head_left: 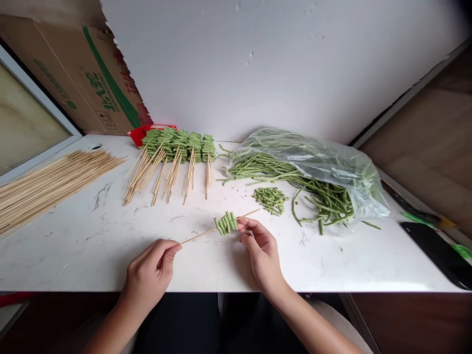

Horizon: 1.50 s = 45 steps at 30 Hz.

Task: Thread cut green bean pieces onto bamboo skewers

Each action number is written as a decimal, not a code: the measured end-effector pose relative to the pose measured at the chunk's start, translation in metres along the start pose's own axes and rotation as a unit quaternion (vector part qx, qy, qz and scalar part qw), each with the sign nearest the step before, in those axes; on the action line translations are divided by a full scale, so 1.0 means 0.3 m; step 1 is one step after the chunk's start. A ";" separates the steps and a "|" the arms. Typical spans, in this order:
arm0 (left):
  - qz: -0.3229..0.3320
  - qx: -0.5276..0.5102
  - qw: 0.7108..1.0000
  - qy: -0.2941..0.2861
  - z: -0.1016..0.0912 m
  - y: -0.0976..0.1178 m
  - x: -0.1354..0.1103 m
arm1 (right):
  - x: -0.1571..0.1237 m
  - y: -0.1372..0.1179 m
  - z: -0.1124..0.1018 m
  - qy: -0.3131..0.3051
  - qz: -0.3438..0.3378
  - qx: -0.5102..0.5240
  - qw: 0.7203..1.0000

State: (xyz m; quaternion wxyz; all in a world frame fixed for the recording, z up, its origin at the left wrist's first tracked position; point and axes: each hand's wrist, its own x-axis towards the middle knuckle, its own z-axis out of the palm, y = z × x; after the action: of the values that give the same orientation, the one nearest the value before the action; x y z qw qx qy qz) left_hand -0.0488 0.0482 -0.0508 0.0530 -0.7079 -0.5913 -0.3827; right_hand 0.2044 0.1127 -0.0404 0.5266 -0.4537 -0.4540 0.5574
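Note:
My left hand (153,265) pinches the blunt end of a thin wooden skewer (199,236) between thumb and forefinger. Several short green bean pieces (225,223) are threaded side by side along the skewer, whose other end sticks out past them to the upper right. My right hand (261,250) is closed at the right end of this row, fingertips against the last bean piece; the exact contact is partly hidden. A small heap of cut green bean pieces (271,200) lies beyond my right hand on the white table (206,275).
Finished bean skewers (184,145) are stacked at the back, sticks toward me, by a red tray (137,135). Loose skewers (55,182) lie left. A clear plastic bag (332,167) of long green beans (328,199) is right, near a black phone (435,250). A cardboard box (73,73) stands back left.

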 end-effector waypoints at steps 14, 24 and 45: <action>-0.031 -0.023 0.998 0.046 0.061 -0.025 -0.017 | 0.010 0.051 -0.010 0.066 -0.064 -0.027 0.995; -0.027 -0.058 0.998 0.023 0.080 -0.042 -0.034 | 0.072 -0.080 -0.195 0.093 -0.186 -0.248 0.946; -0.066 -0.081 0.994 -0.008 0.108 -0.032 -0.035 | 0.735 -0.260 -0.291 0.013 -0.062 -0.742 0.668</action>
State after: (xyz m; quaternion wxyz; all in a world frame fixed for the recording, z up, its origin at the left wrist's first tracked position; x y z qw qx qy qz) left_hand -0.0417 0.0597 -0.0835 -0.0350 -0.6723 -0.6042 -0.4263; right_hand 0.2967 0.3382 0.0149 0.0558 -0.6726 -0.7379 -0.0029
